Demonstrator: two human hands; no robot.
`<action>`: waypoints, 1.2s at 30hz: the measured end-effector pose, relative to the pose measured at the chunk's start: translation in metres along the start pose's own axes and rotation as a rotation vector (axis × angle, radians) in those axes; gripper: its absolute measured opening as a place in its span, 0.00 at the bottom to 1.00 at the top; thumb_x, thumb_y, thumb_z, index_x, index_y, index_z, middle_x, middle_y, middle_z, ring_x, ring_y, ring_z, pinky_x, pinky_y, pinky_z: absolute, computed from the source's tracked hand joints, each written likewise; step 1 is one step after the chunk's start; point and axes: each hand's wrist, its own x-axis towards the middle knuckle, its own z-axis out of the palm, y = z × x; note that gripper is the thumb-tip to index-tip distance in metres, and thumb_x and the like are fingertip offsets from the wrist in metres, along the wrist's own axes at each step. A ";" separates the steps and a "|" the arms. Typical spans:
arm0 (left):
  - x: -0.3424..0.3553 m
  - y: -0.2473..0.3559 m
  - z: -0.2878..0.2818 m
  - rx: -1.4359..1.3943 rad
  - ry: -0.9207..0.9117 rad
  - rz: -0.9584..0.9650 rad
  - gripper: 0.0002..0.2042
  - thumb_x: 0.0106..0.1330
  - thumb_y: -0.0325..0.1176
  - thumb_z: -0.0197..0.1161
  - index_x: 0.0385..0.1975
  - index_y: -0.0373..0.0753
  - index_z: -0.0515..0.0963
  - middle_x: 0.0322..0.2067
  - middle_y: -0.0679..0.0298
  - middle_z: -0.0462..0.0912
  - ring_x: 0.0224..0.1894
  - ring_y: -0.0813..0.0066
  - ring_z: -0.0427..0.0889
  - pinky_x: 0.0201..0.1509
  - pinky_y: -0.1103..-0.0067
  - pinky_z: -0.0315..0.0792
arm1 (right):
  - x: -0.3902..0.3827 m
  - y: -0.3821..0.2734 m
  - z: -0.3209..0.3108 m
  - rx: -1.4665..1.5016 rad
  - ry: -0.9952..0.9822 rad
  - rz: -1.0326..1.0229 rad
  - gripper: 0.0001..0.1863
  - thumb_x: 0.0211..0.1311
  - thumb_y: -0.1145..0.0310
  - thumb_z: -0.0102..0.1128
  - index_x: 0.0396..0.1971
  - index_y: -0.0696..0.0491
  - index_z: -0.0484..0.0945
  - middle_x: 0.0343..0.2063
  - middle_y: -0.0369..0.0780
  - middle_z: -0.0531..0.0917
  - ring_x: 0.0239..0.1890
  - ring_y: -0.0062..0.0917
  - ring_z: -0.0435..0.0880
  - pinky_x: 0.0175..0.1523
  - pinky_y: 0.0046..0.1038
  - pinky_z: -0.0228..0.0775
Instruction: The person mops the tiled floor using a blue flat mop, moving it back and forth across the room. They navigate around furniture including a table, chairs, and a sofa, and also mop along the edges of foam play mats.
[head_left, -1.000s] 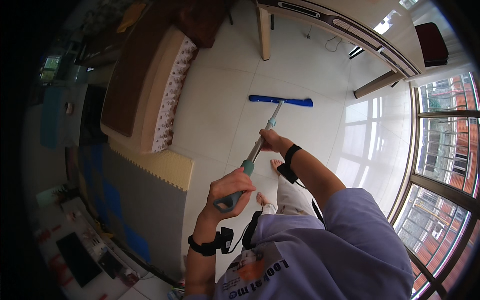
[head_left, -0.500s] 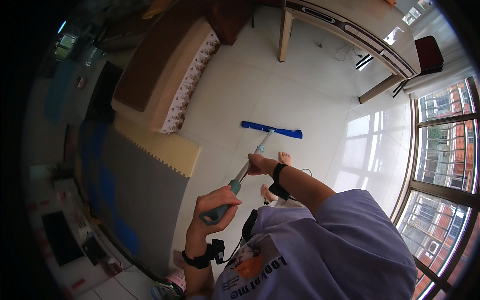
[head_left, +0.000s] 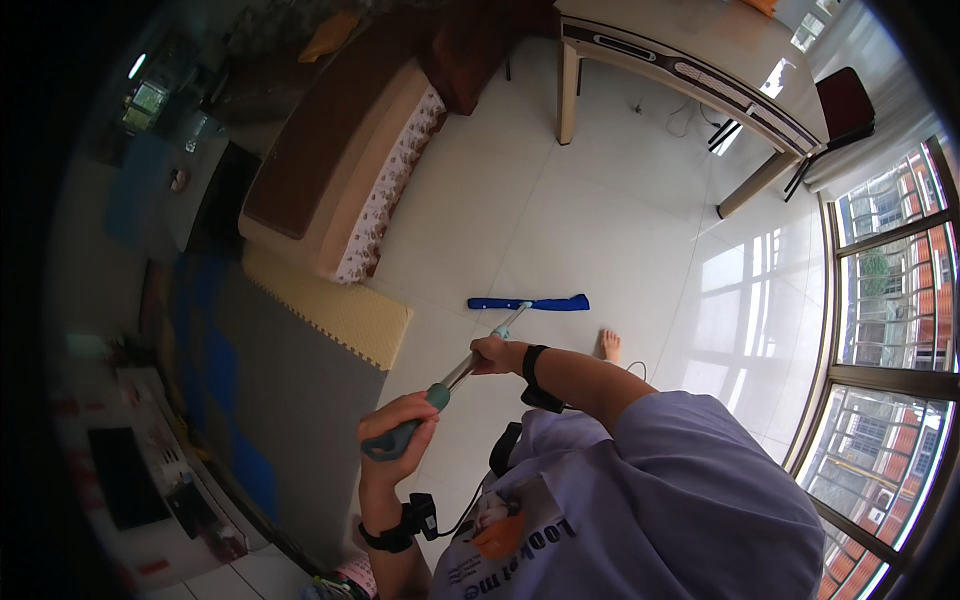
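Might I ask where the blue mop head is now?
In the head view, the mop head is mid-picture on the floor, beyond the right hand, left of a bare foot.

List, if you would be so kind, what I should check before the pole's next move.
1. Left hand closed around the grip: ok.
2. Right hand closed around the pole: ok.
3. Blue head down on the floor: ok, as far as this view shows.
4. Blue head apart from the mat: ok, floor shows between.
5. Bare foot apart from the blue head: ok.
6. Other foot's position: cannot tell, out of sight.
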 end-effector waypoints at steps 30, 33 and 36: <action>0.319 0.015 0.365 -0.053 -0.040 0.174 0.04 0.52 0.18 0.58 0.27 0.32 0.74 0.29 0.58 0.78 0.37 0.64 0.79 0.56 0.63 0.66 | -0.069 -0.307 -0.400 0.254 0.404 -0.361 0.15 0.52 0.76 0.57 0.39 0.61 0.66 0.24 0.42 0.78 0.24 0.27 0.81 0.26 0.28 0.76; 0.329 0.022 0.387 -0.056 -0.132 0.241 0.05 0.51 0.17 0.58 0.27 0.33 0.74 0.29 0.58 0.78 0.36 0.64 0.79 0.55 0.64 0.67 | -0.080 -0.300 -0.434 0.351 0.420 -0.415 0.16 0.53 0.77 0.54 0.42 0.61 0.64 0.23 0.41 0.77 0.22 0.25 0.80 0.26 0.27 0.75; 0.333 0.026 0.398 -0.055 -0.219 0.286 0.07 0.49 0.17 0.58 0.27 0.34 0.75 0.28 0.58 0.78 0.34 0.65 0.80 0.55 0.65 0.68 | -0.091 -0.286 -0.452 0.432 0.442 -0.450 0.16 0.54 0.77 0.52 0.43 0.60 0.63 0.23 0.41 0.76 0.22 0.24 0.79 0.25 0.27 0.75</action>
